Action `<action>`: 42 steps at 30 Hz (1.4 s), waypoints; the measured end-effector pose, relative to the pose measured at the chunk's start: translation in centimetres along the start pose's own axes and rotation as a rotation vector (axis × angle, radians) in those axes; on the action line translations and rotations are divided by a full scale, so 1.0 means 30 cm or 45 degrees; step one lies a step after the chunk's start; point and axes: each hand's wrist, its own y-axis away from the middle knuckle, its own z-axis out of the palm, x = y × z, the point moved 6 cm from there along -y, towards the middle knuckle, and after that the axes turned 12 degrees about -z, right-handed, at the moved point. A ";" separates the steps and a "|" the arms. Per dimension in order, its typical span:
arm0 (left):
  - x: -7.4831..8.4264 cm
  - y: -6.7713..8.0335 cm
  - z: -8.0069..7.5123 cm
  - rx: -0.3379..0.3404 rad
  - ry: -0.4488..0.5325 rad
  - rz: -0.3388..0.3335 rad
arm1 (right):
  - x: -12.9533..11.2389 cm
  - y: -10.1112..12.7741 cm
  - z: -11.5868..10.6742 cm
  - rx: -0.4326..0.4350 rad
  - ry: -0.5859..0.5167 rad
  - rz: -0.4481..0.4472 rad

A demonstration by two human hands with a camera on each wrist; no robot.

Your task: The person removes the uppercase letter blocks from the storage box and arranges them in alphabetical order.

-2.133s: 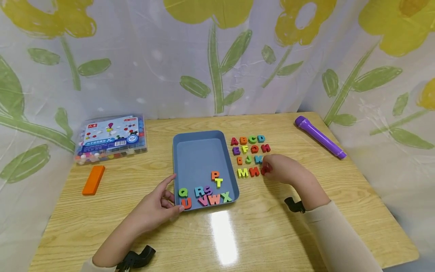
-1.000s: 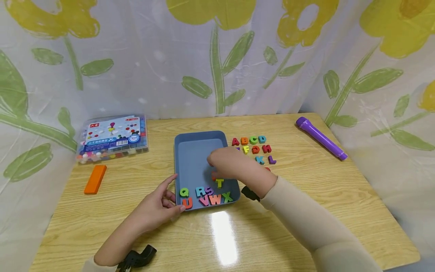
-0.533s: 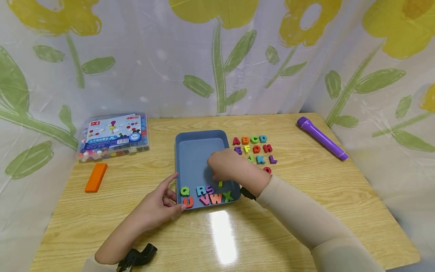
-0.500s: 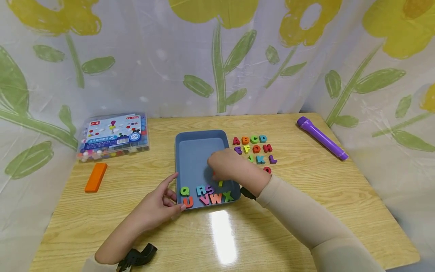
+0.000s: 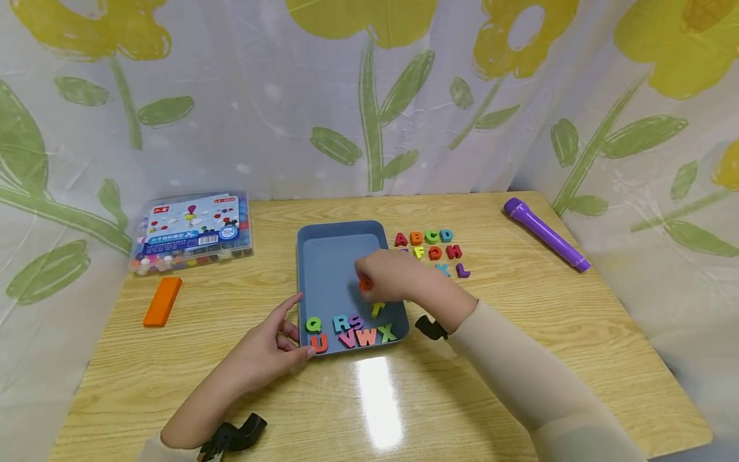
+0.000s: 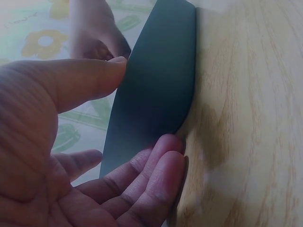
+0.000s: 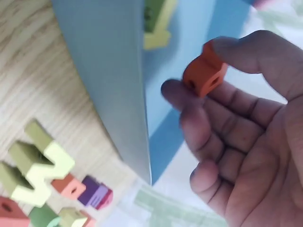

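Observation:
A blue-grey tray (image 5: 342,228) lies mid-table. My left hand (image 5: 268,350) holds its near left corner, thumb at the rim (image 6: 124,80) and fingers against the outer wall. Over the tray's right side, my right hand (image 5: 394,276) pinches an orange letter P (image 7: 204,73) between thumb and fingers, raised off the tray floor. Beneath it is a tilted yellow letter T (image 5: 378,310). Along the tray's near end lie a green Q (image 5: 314,324), blue R (image 5: 341,323), purple S (image 5: 356,321), orange-red U (image 5: 319,344) and more letters.
Right of the tray stand rows of coloured letters, among them a red H (image 5: 454,251) and purple L (image 5: 462,271); my right hand hides some. A purple microphone (image 5: 545,234) lies far right. On the left are a clear plastic box (image 5: 193,231) and an orange block (image 5: 163,301).
My right hand has left the red O at the end of the bottom letter row, moved left over the tray and picked up the orange P. The left hand stays put.

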 end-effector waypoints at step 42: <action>-0.006 0.000 0.004 -0.021 -0.026 -0.012 | 0.475 0.611 0.114 0.476 -0.566 0.399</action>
